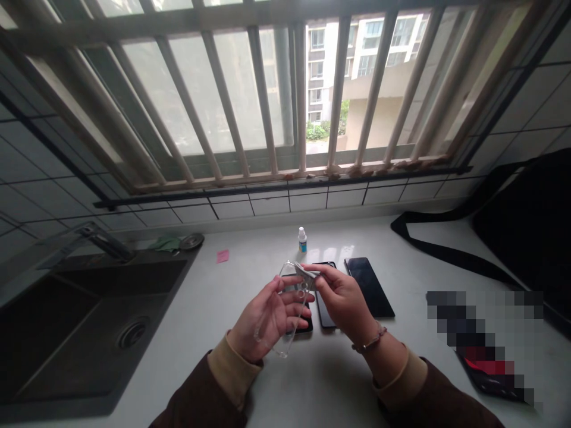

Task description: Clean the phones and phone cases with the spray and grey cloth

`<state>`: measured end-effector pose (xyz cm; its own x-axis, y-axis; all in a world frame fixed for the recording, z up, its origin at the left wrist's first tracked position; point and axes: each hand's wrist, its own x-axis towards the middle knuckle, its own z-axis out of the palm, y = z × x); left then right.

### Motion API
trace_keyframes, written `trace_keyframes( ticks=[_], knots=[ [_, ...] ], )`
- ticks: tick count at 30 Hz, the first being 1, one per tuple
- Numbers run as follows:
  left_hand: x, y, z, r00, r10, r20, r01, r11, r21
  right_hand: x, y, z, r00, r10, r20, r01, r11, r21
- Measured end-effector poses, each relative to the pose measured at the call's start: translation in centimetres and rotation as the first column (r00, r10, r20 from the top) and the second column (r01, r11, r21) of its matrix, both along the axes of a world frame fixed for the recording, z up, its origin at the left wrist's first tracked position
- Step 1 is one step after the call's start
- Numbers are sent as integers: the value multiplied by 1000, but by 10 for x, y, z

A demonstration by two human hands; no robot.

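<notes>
Fingers of my left hand [267, 318] grip a clear phone case [285, 309] above the near counter [250, 285]; my right hand [341, 300] pinches a small grey cloth [307, 273] against its far end. Three dark phones [369, 286] lie just beyond.

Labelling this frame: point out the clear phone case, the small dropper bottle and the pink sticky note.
clear phone case [285, 342], head view, lower edge below the left hand
small dropper bottle [302, 240], head view, white body
pink sticky note [222, 256], head view, centre of the paper
</notes>
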<state>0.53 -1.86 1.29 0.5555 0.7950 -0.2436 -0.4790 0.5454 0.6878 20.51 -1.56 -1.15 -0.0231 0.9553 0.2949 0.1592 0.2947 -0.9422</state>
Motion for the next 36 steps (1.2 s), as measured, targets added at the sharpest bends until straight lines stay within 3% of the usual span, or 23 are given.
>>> trace_keyframes(
  ticks=[4,8,15,19,26,28,33,36],
  knots=[
    [5,0,-2,991,119,-58,-120,993,-20,-2,1,-5,996,-92,18,93,995,-20],
    [11,0,-6,966,190,-176,-197,980,-20,-4,1,-9,993,-109,34,108,993,42],
    [10,5,-15,877,376,-301,-380,924,48,-11,-3,-7,999,34,39,-38,993,116],
    [3,14,-21,822,516,-242,-530,848,6,-15,-10,-5,982,158,105,-168,981,93],
    [-8,23,-14,634,745,-206,-764,645,-15,-17,-15,-3,959,258,120,-263,964,29],
    [-8,22,-11,648,743,-166,-757,653,-33,-18,-15,-4,960,264,89,-265,964,2],
    [-4,17,-5,778,628,0,-626,775,-84,-21,-13,-4,954,275,-117,-290,948,-134],
    [-2,15,-5,755,655,27,-652,754,-79,-23,-11,-3,935,269,-231,-321,920,-225]
  ],
)
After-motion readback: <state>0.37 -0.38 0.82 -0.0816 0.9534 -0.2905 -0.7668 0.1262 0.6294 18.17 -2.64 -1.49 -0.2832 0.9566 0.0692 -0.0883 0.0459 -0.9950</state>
